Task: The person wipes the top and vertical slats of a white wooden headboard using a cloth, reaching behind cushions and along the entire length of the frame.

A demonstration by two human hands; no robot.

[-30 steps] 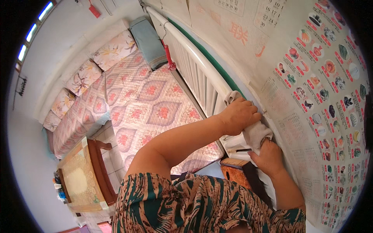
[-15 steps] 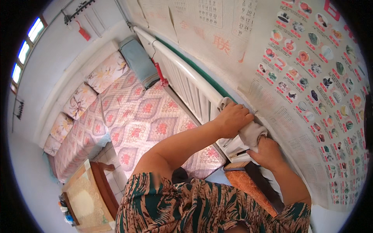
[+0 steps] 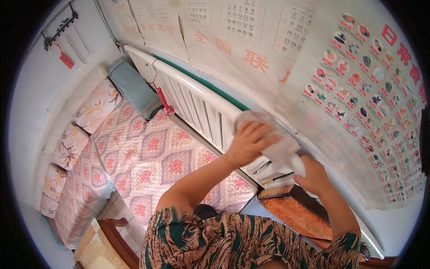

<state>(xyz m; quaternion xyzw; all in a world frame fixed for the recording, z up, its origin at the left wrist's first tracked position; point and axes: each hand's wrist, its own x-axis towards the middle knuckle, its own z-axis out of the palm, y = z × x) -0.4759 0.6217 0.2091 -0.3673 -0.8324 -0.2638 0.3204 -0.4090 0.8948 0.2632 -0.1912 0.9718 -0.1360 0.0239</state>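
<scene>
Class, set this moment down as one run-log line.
left hand: on pale cloth | right hand: holding cloth's near end | cloth: blurred, at white rail | patterned quilt: left of rail

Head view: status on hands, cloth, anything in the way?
Left hand on the cloth; right hand gripping its near end. Cloth blurred, over the white rail. Red item hanging at rail, apart from both hands.

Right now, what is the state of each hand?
Left hand: lying on the pale grey cloth, blurred; whether it grips cannot be told.
Right hand: closed on the same cloth's lower end.
</scene>
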